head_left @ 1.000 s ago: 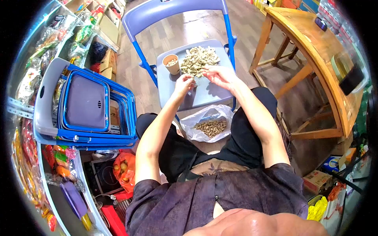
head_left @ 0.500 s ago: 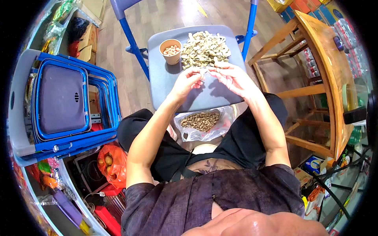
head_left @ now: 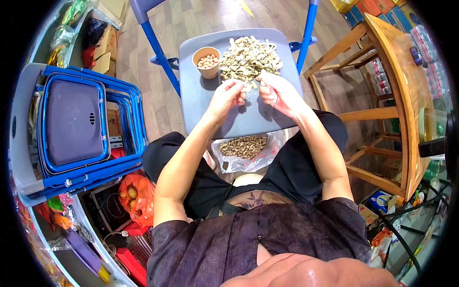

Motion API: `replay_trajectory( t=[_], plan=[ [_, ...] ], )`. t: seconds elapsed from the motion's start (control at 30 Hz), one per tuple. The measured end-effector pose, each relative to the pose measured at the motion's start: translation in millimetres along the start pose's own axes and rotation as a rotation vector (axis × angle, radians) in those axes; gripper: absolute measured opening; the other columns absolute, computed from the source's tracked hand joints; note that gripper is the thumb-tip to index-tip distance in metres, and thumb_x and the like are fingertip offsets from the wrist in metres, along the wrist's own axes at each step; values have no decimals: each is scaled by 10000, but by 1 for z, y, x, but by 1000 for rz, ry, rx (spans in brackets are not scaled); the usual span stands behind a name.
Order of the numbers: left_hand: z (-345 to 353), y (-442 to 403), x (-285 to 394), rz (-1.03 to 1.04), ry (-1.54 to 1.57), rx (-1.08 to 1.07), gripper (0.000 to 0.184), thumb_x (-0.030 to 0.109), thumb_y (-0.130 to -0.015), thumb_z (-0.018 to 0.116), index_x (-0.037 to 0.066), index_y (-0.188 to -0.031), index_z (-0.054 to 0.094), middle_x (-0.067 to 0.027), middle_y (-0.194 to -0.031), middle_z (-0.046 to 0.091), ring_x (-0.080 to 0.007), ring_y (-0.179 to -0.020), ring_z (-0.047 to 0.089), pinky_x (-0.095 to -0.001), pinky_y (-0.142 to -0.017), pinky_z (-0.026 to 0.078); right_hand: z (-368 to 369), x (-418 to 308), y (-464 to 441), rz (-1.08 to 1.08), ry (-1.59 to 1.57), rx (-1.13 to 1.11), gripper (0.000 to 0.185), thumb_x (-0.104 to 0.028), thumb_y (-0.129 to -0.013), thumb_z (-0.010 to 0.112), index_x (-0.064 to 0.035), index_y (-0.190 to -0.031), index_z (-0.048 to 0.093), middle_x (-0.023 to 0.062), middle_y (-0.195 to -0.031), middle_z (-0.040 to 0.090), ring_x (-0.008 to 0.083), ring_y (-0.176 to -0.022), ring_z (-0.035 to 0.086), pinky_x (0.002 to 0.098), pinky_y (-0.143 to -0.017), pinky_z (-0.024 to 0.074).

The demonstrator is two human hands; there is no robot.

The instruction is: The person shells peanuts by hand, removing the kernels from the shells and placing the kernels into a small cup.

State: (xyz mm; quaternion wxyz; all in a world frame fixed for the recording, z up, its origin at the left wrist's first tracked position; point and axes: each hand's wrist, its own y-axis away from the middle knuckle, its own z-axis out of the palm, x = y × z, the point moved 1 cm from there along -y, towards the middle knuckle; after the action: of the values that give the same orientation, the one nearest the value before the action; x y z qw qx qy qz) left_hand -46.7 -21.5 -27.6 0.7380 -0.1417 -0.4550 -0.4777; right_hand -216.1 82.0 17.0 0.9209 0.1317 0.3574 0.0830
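Over the front of a grey folding chair seat, my left hand is closed in a pinch on a pale peanut shell. My right hand, slightly apart from it, pinches a small brownish piece that looks like a peanut, mostly hidden by the fingertips. Just beyond both hands spreads a heap of peanut shells. Left of the heap stands a paper cup with shelled peanuts in it. Below the seat edge, unshelled peanuts lie in a clear plastic bag between my knees.
Folded blue-framed chairs lean at the left. Beneath them sits an orange bag with round produce. A wooden table stands close on the right. Shelves with packaged goods line the left side.
My hands have drawn apart from nearly touching. The right fingertips have risen toward the shell heap, while the left hand has barely moved. The view has shifted slightly.
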Motion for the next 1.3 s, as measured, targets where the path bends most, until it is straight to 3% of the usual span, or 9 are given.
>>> replay_trajectory(
  t=[0.2,0.27,0.5,0.7,0.77,0.9,1.03,1.13,1.3],
  plan=[
    [8,-6,1,-31,197,-78,183,200,-933,604,53,-1041,602,9,-838,581,-82,-740,528,-246,-680,442,4,4,2,-22,133,96,144,-240,-959,550,-96,-952,556,-40,-699,496,53,-576,434,192,-512,367],
    [14,-7,0,-20,155,-56,181,174,-915,626,52,-1048,610,8,-859,594,-80,-749,530,-244,-692,444,4,5,5,-28,297,155,157,-247,-954,559,-90,-943,569,-36,-704,516,53,-579,452,190,-515,373],
    [20,-13,-7,12,109,-39,230,115,-870,670,49,-1091,667,26,-930,647,-36,-738,523,-195,-691,434,-1,5,9,-30,279,166,163,-255,-940,576,-94,-913,573,-32,-697,538,49,-586,482,189,-511,374],
    [21,-13,2,76,0,-5,264,110,-869,665,46,-1125,661,10,-986,666,-35,-789,551,-191,-705,442,-18,11,3,-60,767,233,214,-279,-955,538,-80,-901,598,-22,-682,517,44,-603,467,214,-527,380],
    [22,-13,3,78,-3,7,270,113,-871,664,46,-1133,657,3,-997,669,-40,-807,561,-192,-717,447,-11,14,4,-232,966,281,259,-297,-965,517,-57,-915,599,-21,-681,502,57,-599,440,236,-532,377],
    [24,-11,9,55,22,-19,299,121,-877,660,47,-1166,640,-11,-1014,671,-54,-857,582,-200,-749,460,-14,12,2,-286,918,326,292,-309,-970,503,-33,-937,594,-22,-686,504,71,-594,432,250,-537,376],
    [25,-10,7,53,-22,-47,333,126,-882,657,44,-1201,615,-21,-999,672,-59,-855,585,-204,-757,462,-6,9,4,-218,782,173,290,-329,-979,485,-66,-918,592,-37,-651,468,55,-559,391,223,-491,321],
    [25,-9,5,125,1,-13,301,132,-878,664,36,-1160,619,-23,-955,667,-68,-819,578,-202,-738,456,-1,12,3,-123,668,174,280,-333,-981,477,-86,-906,587,-52,-622,439,44,-525,353,204,-457,271],
    [15,-9,2,96,-21,21,252,108,-870,673,28,-1099,606,-48,-959,636,-125,-913,577,-257,-830,453,7,14,3,-86,605,166,308,-367,-983,461,-96,-893,576,-60,-608,437,35,-491,321,196,-426,229]
  ],
)
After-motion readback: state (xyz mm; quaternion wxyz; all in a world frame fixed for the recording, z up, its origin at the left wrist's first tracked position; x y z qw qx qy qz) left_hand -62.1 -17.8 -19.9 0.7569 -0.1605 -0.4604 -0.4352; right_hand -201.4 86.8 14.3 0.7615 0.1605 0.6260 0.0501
